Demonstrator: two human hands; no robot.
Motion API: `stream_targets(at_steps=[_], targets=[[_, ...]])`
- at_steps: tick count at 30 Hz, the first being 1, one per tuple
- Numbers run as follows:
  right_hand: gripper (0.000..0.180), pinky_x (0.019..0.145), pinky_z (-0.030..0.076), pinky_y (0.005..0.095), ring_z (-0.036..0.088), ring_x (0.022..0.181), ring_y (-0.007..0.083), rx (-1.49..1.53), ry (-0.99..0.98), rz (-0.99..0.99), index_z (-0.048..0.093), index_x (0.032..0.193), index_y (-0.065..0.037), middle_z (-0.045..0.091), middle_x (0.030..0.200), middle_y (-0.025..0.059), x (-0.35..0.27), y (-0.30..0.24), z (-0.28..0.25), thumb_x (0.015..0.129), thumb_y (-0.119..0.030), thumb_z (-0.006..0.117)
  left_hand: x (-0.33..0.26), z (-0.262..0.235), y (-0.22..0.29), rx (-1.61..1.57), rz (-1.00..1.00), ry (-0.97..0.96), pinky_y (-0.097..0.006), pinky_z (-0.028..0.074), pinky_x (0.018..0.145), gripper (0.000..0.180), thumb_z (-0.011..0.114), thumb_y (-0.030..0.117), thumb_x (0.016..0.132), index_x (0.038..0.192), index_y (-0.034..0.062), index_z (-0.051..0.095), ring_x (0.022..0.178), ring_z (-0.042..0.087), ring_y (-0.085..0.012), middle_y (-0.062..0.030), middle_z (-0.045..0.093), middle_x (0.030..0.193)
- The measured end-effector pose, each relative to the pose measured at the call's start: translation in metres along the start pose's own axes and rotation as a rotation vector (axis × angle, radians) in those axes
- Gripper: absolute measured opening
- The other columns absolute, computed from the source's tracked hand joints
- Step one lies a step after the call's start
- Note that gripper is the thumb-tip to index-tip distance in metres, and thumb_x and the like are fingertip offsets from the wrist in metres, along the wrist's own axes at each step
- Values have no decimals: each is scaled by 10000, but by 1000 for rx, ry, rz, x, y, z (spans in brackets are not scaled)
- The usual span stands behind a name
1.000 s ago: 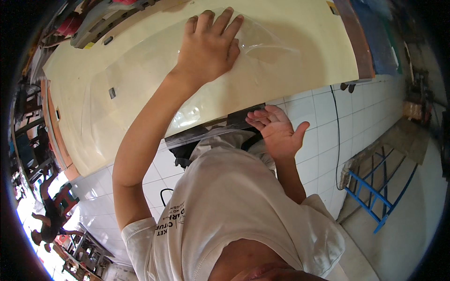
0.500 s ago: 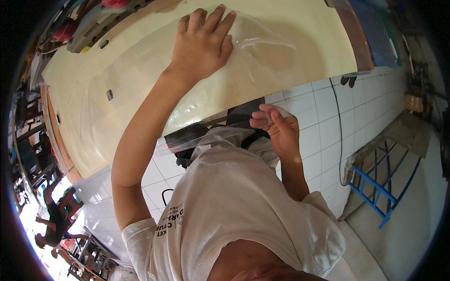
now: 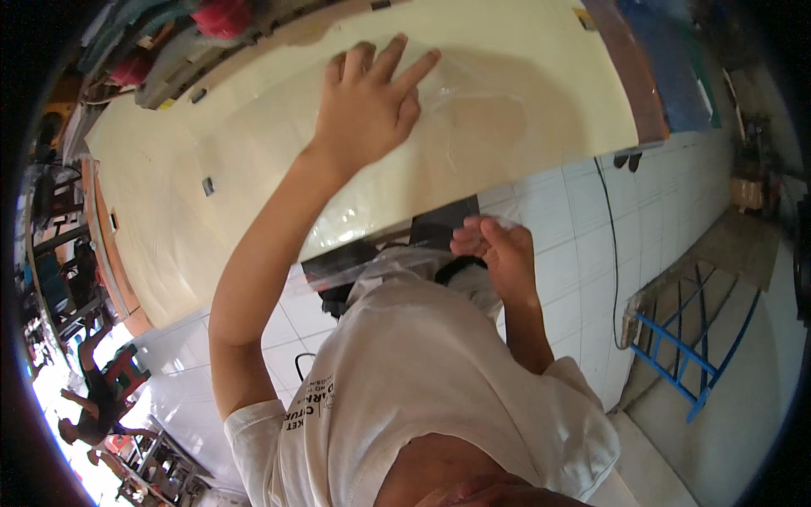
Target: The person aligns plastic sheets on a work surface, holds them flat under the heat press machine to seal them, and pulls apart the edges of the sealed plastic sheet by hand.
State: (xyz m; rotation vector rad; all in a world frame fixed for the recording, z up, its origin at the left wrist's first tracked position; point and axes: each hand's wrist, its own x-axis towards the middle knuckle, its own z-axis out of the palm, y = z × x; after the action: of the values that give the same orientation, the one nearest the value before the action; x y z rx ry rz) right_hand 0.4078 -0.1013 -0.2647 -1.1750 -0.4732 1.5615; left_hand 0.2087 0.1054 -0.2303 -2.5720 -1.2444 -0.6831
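A clear plastic sheet [image 3: 338,221] lies over the pale yellow tabletop [image 3: 160,220], and its near part hangs past the table's edge toward my shirt. My left hand [image 3: 365,110] rests palm down on the sheet, fingers spread, with the index finger apart from the others. Beyond the near edge of the table, in front of my body, my right hand [image 3: 500,252] is closed with thumb and fingers together on the sheet's loose edge. The film is so transparent that its exact outline is hard to follow.
Small dark blocks [image 3: 208,187] sit on the tabletop. Red objects [image 3: 221,17] and machine parts line its far left side. A blue metal frame [image 3: 688,355] stands on the right, near a black cable [image 3: 614,245] against white tiles. Another person [image 3: 97,397] is at far left.
The view has shifted slightly, so the table appears a little lower. My left index finger has spread farther from its neighbours. My right hand keeps its hold on the sheet.
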Motion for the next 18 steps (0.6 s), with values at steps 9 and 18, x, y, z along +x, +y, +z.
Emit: stream_targets(at_steps=[9, 18], targets=[[251, 688, 628, 418, 736, 747, 286, -93, -19, 63, 700, 963, 77, 728, 823, 203, 3, -7, -5, 961, -166, 636, 1, -7, 2, -74, -5, -67, -512, 363, 1039, 522, 505, 251, 877, 1393, 259, 589, 1219, 478, -359, -122, 517, 1415], [274, 688, 627, 427, 727, 727, 298, -179, 29, 82, 687, 938, 96, 717, 805, 212, 3, -11, 1, 944, -174, 642, 3, -9, 1, -116, -22, -44, -503, 348, 1041, 482, 533, 243, 864, 1334, 235, 637, 1208, 460, -339, -116, 524, 1327]])
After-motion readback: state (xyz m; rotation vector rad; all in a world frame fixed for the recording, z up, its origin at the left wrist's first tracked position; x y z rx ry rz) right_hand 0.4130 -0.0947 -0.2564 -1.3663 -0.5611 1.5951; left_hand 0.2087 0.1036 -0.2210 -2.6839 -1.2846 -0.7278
